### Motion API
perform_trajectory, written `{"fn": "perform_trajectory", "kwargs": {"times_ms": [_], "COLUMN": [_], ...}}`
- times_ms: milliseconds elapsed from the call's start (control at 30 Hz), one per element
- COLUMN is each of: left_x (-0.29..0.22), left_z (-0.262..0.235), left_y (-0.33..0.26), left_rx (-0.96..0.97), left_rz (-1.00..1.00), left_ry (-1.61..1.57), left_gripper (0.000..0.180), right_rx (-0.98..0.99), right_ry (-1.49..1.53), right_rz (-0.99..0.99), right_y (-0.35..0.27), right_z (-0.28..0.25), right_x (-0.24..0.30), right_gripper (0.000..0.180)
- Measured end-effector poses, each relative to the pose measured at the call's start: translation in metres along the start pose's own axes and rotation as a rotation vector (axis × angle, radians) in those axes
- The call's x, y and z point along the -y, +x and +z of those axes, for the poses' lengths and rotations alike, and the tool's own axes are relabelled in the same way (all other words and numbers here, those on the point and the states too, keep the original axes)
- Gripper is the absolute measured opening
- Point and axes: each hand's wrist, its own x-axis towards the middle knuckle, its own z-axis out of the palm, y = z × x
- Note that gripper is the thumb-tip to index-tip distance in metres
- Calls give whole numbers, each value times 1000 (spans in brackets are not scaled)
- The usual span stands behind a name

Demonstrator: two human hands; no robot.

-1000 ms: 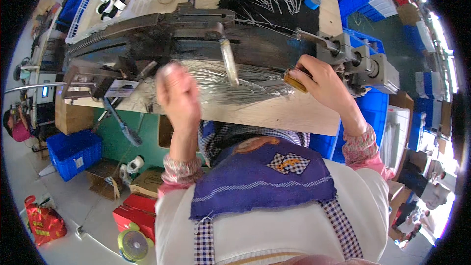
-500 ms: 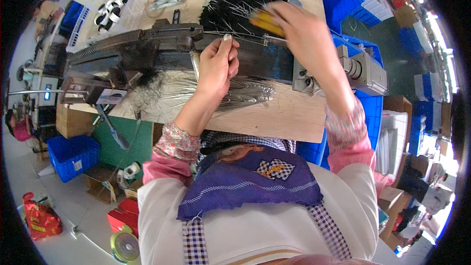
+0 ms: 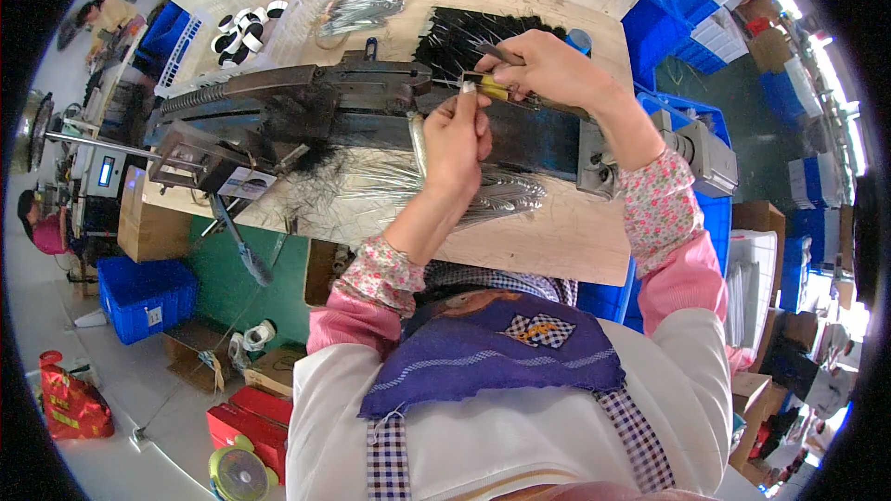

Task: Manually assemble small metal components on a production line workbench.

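My left hand (image 3: 455, 141) is closed in a pinch, with white wrapping on one fingertip, above the dark metal machine (image 3: 362, 97). What it pinches is too small to make out. My right hand (image 3: 548, 72) is closed around a yellow-handled tool (image 3: 493, 87) whose exact kind is partly hidden by the fingers. The tool's front end meets the left fingertips. Just beyond my hands lies a pile of black bristle brushes with thin wire stems (image 3: 455, 37). Closer to me, a bundle of bent silvery wires (image 3: 483, 195) lies on the wooden bench (image 3: 557, 241).
A clear plastic bin (image 3: 302, 14) and black-and-white rolls (image 3: 246, 32) stand at the back left. More silvery wires (image 3: 362, 11) lie at the back. A grey metal block (image 3: 710, 162) sits at the machine's right end, beside blue crates (image 3: 715, 121). A metal rod (image 3: 121, 150) juts out left.
My right hand has come down and left with the yellow-handled tool, bringing it to my left fingertips. The left hand keeps its pinch. The whole view has shifted slightly.
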Motion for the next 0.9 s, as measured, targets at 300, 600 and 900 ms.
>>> {"fn": "perform_trajectory", "kwargs": {"times_ms": [300, 600, 900], "left_x": [0, -5, -17], "left_z": [0, 1, 6], "left_y": [-4, 1, -2], "left_rx": [-73, -56, 175], "left_rz": [6, 27, -163], "left_ry": [-82, -92, -527], "left_gripper": [24, 30, 87], "right_rx": [80, 158, -68], "right_ry": [-107, 236, -344], "right_rz": [29, 82, -151], "right_y": [5, 15, 7], "right_z": [11, -9, -16], "right_x": [2, 2, -1], "right_gripper": [26, 31, 36]}}
